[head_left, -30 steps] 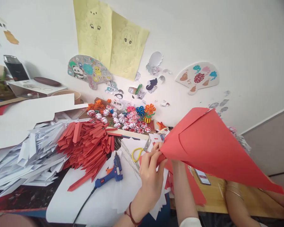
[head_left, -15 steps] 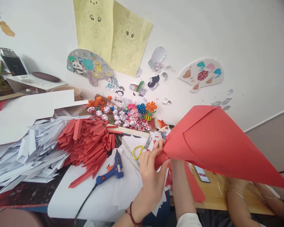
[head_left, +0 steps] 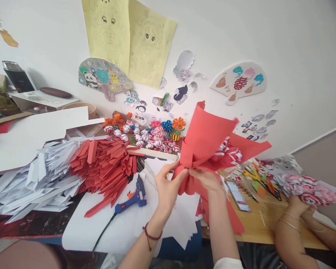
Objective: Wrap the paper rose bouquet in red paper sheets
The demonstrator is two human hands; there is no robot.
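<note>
A bouquet wrapped in red paper [head_left: 207,130] tilts to the upper right, with red and white paper flowers [head_left: 229,151] showing in its opening. My left hand [head_left: 169,183] pinches the gathered neck of the wrap from the left. From the right, my right hand [head_left: 205,178] grips the same neck, thumbs nearly meeting. The gathered lower end of the wrap flares out beneath my fingers. To the left, a blue glue gun [head_left: 131,200] lies on white paper sheets [head_left: 84,224].
Piles of red [head_left: 106,168] and white paper strips [head_left: 44,179] cover the left. Small paper flowers [head_left: 156,144] line the wall. At right, a phone [head_left: 238,196] and another person's hands [head_left: 295,205] near a flower bunch [head_left: 310,188].
The wrapped bouquet has turned so its opening and flowers show, and its wide end has come in from the right. My right hand is now visible. The other person's flower bunch is uncovered.
</note>
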